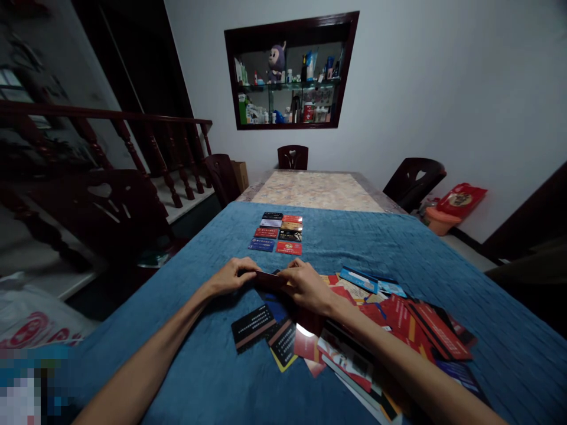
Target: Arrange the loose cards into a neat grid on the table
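Far left, a white plastic bag (44,316) with red printing I can't read bulges beside the table, its contents hidden. Behind it runs a dark wooden balustrade (146,116), then a chair (222,176) and a cardboard box (240,175), its inside out of sight. On the blue cloth (195,348), the left hand (233,276) pinches one end of a dark red card (269,278); the right hand (305,286) grips the other, fingers closed. Just beyond them lie cards in two columns (266,233), four apiece, their lettering too small for me. The framed wall niche (292,22) holds a purple plush toy (277,59) on its glass shelf, with a dark flask (295,110) and a red canister (309,112) below among bottles and tubes. A loose heap of cards (398,321), mostly red, spreads near the right hand; the right forearm crosses over it, hiding some. Further right, past another chair (411,177), a red printed bag (463,198) sits at an orange tub (443,220); I can't tell what either holds.
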The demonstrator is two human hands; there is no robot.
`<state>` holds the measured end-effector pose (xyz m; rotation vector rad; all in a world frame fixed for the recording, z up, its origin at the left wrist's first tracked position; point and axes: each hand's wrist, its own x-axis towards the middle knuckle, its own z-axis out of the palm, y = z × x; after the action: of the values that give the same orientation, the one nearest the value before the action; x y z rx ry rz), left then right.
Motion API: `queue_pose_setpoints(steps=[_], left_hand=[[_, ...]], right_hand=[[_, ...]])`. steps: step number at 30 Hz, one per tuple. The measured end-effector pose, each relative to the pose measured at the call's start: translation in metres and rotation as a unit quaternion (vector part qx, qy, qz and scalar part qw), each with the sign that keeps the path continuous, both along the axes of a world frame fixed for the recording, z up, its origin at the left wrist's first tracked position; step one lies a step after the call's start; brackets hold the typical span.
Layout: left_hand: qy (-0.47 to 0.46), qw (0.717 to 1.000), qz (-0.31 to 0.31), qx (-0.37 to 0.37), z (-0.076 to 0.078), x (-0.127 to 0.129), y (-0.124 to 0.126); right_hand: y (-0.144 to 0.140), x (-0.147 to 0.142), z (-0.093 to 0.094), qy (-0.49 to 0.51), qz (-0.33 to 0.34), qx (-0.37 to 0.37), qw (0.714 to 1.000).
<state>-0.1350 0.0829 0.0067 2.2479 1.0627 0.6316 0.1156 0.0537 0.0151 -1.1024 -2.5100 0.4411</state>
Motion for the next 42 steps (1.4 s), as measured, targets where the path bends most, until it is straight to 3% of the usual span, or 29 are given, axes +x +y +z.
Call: queue_pose_setpoints(steps=[9,17,32,37,42], left_hand=[[-0.043,0.999,-0.006,0.010,0.002,0.001,-0.001],[-0.128,0.992,0.021,-0.001,0.004,0.004,-0.003],[-0.223,0.970,0.020,-0.092,-0.002,0.023,-0.014],[-0.202,0.977,-0.010,-0.067,-0.005,0.027,-0.013],[-0.185,0.983,-0.010,-0.021,-0.005,0.027,-0.011]], right_hand=[[-0.001,0.002,0.001,-0.010,-0.010,-0.006,1.000],[0.006,0.007,-0.001,0.046,-0.038,0.009,0.998],[0.008,0.005,-0.006,0.191,0.026,0.100,0.976],[0.010,0.005,-0.007,0.285,0.031,0.118,0.951],[0.009,0.007,-0.011,0.264,-0.006,0.166,0.950]])
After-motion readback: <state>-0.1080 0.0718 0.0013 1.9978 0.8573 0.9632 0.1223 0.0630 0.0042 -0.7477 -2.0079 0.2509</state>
